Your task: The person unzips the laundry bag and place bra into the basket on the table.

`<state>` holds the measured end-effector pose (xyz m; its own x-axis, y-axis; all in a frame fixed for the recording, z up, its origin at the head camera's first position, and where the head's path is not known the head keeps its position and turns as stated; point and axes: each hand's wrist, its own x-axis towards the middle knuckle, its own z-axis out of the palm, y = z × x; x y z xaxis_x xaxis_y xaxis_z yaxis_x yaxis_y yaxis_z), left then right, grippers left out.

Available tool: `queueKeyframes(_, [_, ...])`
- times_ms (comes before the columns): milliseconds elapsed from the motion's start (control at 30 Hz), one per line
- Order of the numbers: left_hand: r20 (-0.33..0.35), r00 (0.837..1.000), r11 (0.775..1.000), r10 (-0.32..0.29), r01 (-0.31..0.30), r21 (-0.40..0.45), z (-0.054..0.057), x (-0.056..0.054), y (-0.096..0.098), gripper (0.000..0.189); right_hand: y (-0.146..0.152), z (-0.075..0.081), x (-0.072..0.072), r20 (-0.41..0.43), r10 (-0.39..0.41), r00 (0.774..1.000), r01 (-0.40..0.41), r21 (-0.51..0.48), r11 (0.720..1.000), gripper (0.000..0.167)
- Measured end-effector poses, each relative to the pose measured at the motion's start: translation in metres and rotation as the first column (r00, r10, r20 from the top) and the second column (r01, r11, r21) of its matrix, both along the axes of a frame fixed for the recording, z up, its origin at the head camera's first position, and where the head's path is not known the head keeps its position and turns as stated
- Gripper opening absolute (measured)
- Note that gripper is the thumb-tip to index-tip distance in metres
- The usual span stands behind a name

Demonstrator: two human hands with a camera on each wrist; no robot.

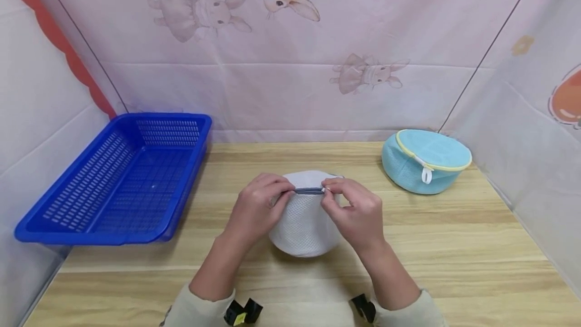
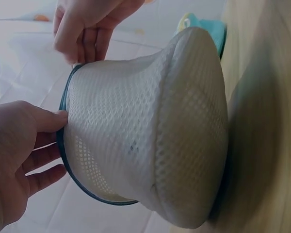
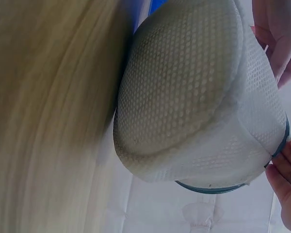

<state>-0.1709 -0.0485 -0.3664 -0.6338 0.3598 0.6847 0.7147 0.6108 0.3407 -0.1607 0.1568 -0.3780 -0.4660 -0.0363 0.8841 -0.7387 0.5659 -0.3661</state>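
A pink cloth printed with rabbits [image 1: 290, 100] hangs behind the wooden table [image 1: 454, 251], where a blue plastic basket [image 1: 113, 238] sits at the left. The white mesh bag [image 1: 301, 226] stands on the table at the middle, between the person's hands, and a turquoise mesh bag [image 1: 424, 165] rests near the right back corner. The left hand [image 1: 260, 203] and right hand [image 1: 356, 211] each pinch the white bag's dark zip edge [image 1: 309, 191], a short stretch of it showing between them. A white tab [image 1: 426, 175] hangs from the turquoise bag's yellow trim.
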Motion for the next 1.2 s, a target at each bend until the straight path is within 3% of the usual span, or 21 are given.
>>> queueKeyframes(467, [-0.063,0.994,0.996,-0.092,0.091,-0.011,-0.002,0.011,0.016,0.012,-0.015,-0.003,0.008,-0.011,0.077,0.997,-0.075,0.078,0.994,0.008])
queueKeyframes(867, [-0.044,0.998,0.999,-0.040,0.040,-0.007,0.003,0.009,0.010,0.009,-0.009,0.004,0.006,-0.038,0.024,0.999,-0.023,0.042,0.999,0.009])
queueKeyframes(1200, [-0.002,0.999,0.999,-0.039,0.039,0.004,0.005,0.009,0.009,0.006,-0.005,0.004,0.004,-0.018,-0.007,1.000,0.008,0.015,1.000,0.010])
